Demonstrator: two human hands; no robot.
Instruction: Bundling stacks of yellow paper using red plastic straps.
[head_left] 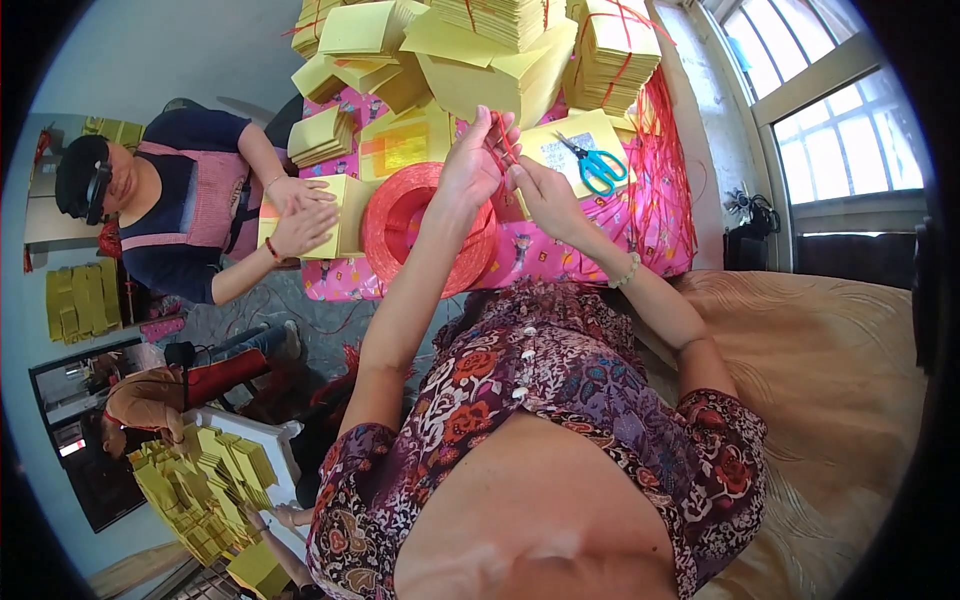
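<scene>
Over the pink-covered tabletop [540, 258], the right hand [545, 195] pinches red string [504, 138] lying across the half-curled fingers of the left hand [474, 165]; whether those grip it, I cannot tell.

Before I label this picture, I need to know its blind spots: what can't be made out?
All in the head view:
Red strand: its full path, partly covered by the left hand and right hand.
Red coil: part of its ring, behind the left forearm.
Yellow paper stack: its far end, cut off by the upper edge.
Pale label by the scissors: its fine marks, too small.
</scene>
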